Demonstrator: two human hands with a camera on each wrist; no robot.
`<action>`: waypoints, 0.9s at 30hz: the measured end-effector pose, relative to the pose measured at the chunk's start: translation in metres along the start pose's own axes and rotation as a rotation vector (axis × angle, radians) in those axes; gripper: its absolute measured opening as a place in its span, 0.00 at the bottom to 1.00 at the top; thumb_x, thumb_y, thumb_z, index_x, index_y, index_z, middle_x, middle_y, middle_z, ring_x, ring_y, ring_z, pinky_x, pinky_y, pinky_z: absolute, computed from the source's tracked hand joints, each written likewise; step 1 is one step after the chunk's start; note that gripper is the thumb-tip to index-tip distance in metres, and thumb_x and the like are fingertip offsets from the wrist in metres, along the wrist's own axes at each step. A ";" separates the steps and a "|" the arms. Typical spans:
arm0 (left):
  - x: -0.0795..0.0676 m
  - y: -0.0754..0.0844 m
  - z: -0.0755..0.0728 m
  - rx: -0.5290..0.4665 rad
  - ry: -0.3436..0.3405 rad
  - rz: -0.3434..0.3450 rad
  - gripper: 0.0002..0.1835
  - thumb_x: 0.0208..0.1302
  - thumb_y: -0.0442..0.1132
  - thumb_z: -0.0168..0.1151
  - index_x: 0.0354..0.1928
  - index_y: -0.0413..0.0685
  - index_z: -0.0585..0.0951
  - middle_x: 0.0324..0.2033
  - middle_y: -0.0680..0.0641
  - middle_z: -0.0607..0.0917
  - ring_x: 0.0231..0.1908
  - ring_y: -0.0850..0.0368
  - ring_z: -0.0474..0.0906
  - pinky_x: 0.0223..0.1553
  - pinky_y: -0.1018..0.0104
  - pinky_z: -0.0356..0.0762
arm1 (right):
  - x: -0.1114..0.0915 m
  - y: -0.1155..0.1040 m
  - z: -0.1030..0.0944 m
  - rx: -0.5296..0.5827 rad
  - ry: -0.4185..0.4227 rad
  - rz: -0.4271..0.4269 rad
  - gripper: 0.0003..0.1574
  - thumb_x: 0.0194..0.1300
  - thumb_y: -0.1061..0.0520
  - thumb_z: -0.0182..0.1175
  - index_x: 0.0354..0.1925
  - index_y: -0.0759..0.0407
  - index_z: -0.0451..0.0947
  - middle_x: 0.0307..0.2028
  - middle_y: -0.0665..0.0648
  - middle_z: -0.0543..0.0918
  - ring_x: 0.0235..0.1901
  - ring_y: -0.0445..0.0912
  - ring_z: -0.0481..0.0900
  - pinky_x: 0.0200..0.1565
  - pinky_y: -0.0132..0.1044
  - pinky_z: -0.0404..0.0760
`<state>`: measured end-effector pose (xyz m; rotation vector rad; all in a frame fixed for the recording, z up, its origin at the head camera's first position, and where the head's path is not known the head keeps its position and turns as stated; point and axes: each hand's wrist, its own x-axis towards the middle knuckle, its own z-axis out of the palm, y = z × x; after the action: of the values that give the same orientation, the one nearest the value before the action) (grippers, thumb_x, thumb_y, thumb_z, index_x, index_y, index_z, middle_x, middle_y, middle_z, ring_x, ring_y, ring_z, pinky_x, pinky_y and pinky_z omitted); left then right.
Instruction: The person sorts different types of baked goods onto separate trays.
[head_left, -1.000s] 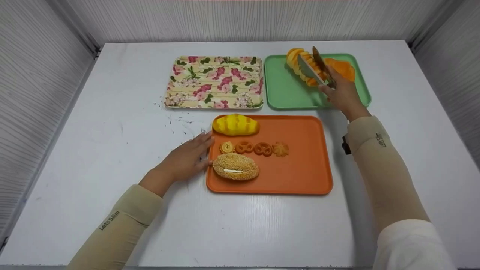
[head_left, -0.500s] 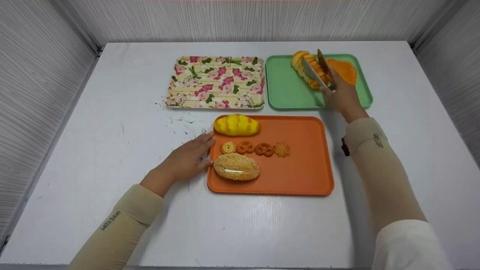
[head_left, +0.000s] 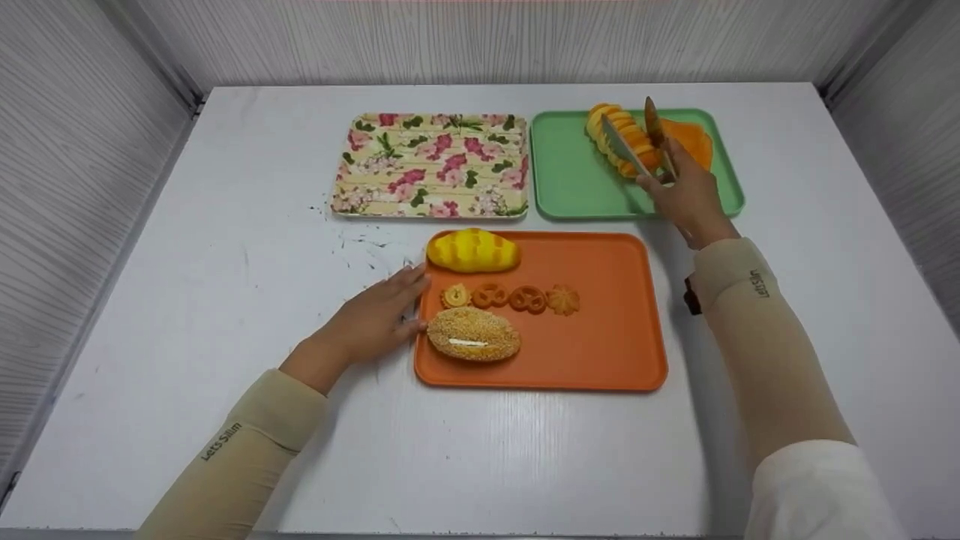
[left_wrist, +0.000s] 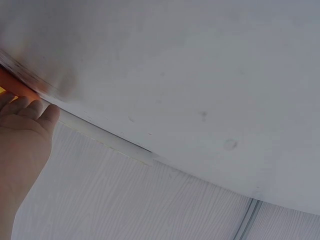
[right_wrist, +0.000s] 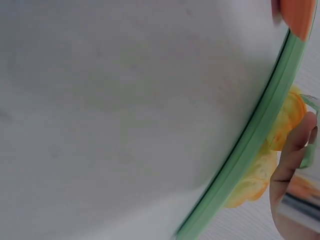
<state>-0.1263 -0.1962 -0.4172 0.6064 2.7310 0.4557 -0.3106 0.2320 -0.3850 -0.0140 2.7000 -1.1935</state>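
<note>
In the head view my right hand [head_left: 690, 195] holds a pair of metal tongs [head_left: 626, 150] over the green tray [head_left: 562, 191]. The tongs' arms are spread: one overlaps a ridged orange-and-yellow bread loaf [head_left: 611, 124], the other stands off its right side. An orange slice-like piece [head_left: 697, 139] lies behind the hand. My left hand [head_left: 371, 319] rests with extended fingers at the left rim of the orange tray [head_left: 600, 345]. Near those fingers are a yellow striped bread [head_left: 474, 250] and a seeded bun [head_left: 474, 334]. The right wrist view shows the fingers [right_wrist: 295, 145] beside the loaf [right_wrist: 255, 175].
Between the two breads several small cookies [head_left: 528, 298] lie in a row on the orange tray. A floral tray [head_left: 435, 169] stands left of the green one on the white table [head_left: 225, 210]. Pale wood-grain panels [head_left: 480, 41] wall the back and sides.
The loaf has shifted slightly right and toward me on the green tray. The tongs' right arm has swung away from it, widening the gap. My left hand stays in place.
</note>
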 end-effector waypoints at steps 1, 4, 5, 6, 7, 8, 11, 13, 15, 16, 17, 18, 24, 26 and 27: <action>0.000 0.000 0.000 0.000 0.000 0.000 0.38 0.71 0.58 0.46 0.75 0.50 0.49 0.74 0.53 0.43 0.72 0.52 0.39 0.68 0.50 0.47 | 0.000 0.000 -0.001 0.005 0.006 -0.007 0.52 0.64 0.36 0.54 0.74 0.33 0.34 0.65 0.60 0.66 0.52 0.49 0.71 0.41 0.37 0.76; 0.000 0.000 0.000 -0.004 0.003 0.004 0.37 0.71 0.57 0.46 0.75 0.50 0.50 0.74 0.53 0.43 0.72 0.52 0.40 0.68 0.50 0.47 | 0.000 0.001 -0.004 0.038 0.019 -0.015 0.53 0.63 0.36 0.56 0.74 0.32 0.36 0.56 0.59 0.72 0.45 0.50 0.77 0.39 0.36 0.77; 0.000 0.001 -0.001 -0.007 0.003 0.003 0.37 0.71 0.57 0.46 0.75 0.50 0.50 0.74 0.53 0.43 0.72 0.52 0.40 0.68 0.50 0.47 | 0.000 0.001 -0.005 0.050 0.024 -0.018 0.53 0.63 0.36 0.57 0.74 0.32 0.37 0.52 0.58 0.74 0.42 0.51 0.78 0.38 0.36 0.78; 0.000 0.001 -0.001 -0.010 0.005 0.005 0.37 0.71 0.57 0.46 0.75 0.50 0.50 0.74 0.53 0.43 0.72 0.52 0.40 0.68 0.50 0.47 | 0.000 0.000 -0.006 0.065 0.029 -0.021 0.53 0.62 0.37 0.57 0.74 0.31 0.38 0.49 0.57 0.74 0.41 0.51 0.79 0.38 0.37 0.78; 0.000 0.001 -0.001 -0.012 0.004 0.004 0.37 0.71 0.57 0.46 0.75 0.50 0.50 0.74 0.53 0.43 0.72 0.52 0.40 0.68 0.50 0.47 | 0.000 0.000 -0.007 0.077 0.034 -0.022 0.52 0.62 0.37 0.58 0.74 0.31 0.39 0.47 0.56 0.75 0.41 0.51 0.79 0.38 0.37 0.78; 0.000 0.001 -0.002 -0.012 0.003 0.005 0.37 0.71 0.57 0.46 0.75 0.50 0.50 0.74 0.53 0.43 0.72 0.52 0.40 0.68 0.50 0.47 | 0.000 0.000 -0.009 0.094 0.034 -0.020 0.52 0.61 0.37 0.59 0.74 0.30 0.40 0.46 0.55 0.75 0.41 0.51 0.79 0.38 0.38 0.78; 0.000 0.001 -0.002 -0.011 0.002 0.005 0.37 0.71 0.57 0.46 0.75 0.50 0.50 0.74 0.53 0.43 0.72 0.52 0.40 0.68 0.50 0.47 | -0.001 -0.001 -0.012 0.119 0.038 -0.028 0.53 0.60 0.37 0.60 0.74 0.30 0.42 0.44 0.54 0.75 0.40 0.52 0.80 0.40 0.41 0.79; 0.000 0.000 -0.001 -0.005 0.004 0.009 0.37 0.71 0.56 0.47 0.75 0.50 0.50 0.74 0.52 0.44 0.72 0.51 0.40 0.68 0.50 0.47 | -0.002 -0.001 -0.013 0.134 0.040 -0.043 0.53 0.60 0.38 0.60 0.74 0.31 0.42 0.44 0.54 0.75 0.39 0.52 0.80 0.41 0.42 0.79; 0.000 0.000 0.000 0.000 0.009 0.011 0.37 0.71 0.56 0.47 0.75 0.49 0.50 0.74 0.52 0.45 0.72 0.52 0.40 0.68 0.51 0.47 | -0.003 -0.002 -0.014 0.136 0.041 -0.064 0.53 0.60 0.37 0.60 0.74 0.31 0.43 0.44 0.55 0.75 0.37 0.53 0.80 0.41 0.43 0.79; 0.000 0.000 0.000 0.002 0.013 0.015 0.37 0.71 0.56 0.47 0.75 0.49 0.50 0.74 0.52 0.45 0.72 0.51 0.41 0.68 0.51 0.47 | -0.004 -0.002 -0.014 0.139 0.039 -0.077 0.52 0.60 0.38 0.60 0.74 0.32 0.43 0.44 0.55 0.75 0.37 0.53 0.80 0.40 0.43 0.79; 0.000 0.000 0.000 0.003 0.015 0.016 0.37 0.71 0.56 0.47 0.75 0.49 0.50 0.74 0.51 0.45 0.72 0.52 0.41 0.68 0.51 0.47 | -0.005 -0.003 -0.014 0.141 0.035 -0.090 0.51 0.61 0.39 0.60 0.74 0.32 0.44 0.44 0.55 0.75 0.36 0.54 0.80 0.40 0.43 0.80; 0.000 0.000 0.000 0.003 0.017 0.018 0.37 0.72 0.56 0.47 0.75 0.48 0.50 0.74 0.51 0.45 0.72 0.51 0.41 0.68 0.51 0.47 | -0.006 -0.004 -0.014 0.136 0.033 -0.102 0.51 0.61 0.39 0.60 0.74 0.31 0.44 0.44 0.55 0.75 0.36 0.54 0.80 0.40 0.43 0.80; -0.001 0.001 -0.001 0.002 0.017 0.017 0.37 0.72 0.55 0.47 0.75 0.48 0.50 0.74 0.51 0.45 0.72 0.51 0.41 0.68 0.51 0.46 | -0.014 -0.013 -0.007 0.123 -0.002 -0.186 0.49 0.61 0.40 0.61 0.73 0.30 0.48 0.42 0.56 0.77 0.30 0.54 0.78 0.36 0.41 0.81; -0.001 0.001 -0.001 0.002 0.014 0.015 0.37 0.72 0.55 0.47 0.75 0.48 0.50 0.74 0.51 0.45 0.72 0.51 0.40 0.69 0.51 0.46 | -0.018 -0.016 -0.003 0.119 -0.027 -0.211 0.49 0.61 0.40 0.61 0.73 0.30 0.48 0.43 0.56 0.77 0.30 0.56 0.78 0.35 0.40 0.81; -0.001 0.001 -0.001 0.000 0.013 0.014 0.37 0.72 0.55 0.47 0.75 0.48 0.50 0.74 0.51 0.45 0.72 0.51 0.40 0.69 0.51 0.46 | -0.019 -0.017 -0.002 0.117 -0.043 -0.220 0.49 0.61 0.40 0.61 0.73 0.31 0.48 0.43 0.56 0.76 0.32 0.55 0.78 0.36 0.40 0.81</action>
<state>-0.1254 -0.1958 -0.4153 0.6258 2.7405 0.4644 -0.2929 0.2233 -0.3681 -0.3245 2.6404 -1.3926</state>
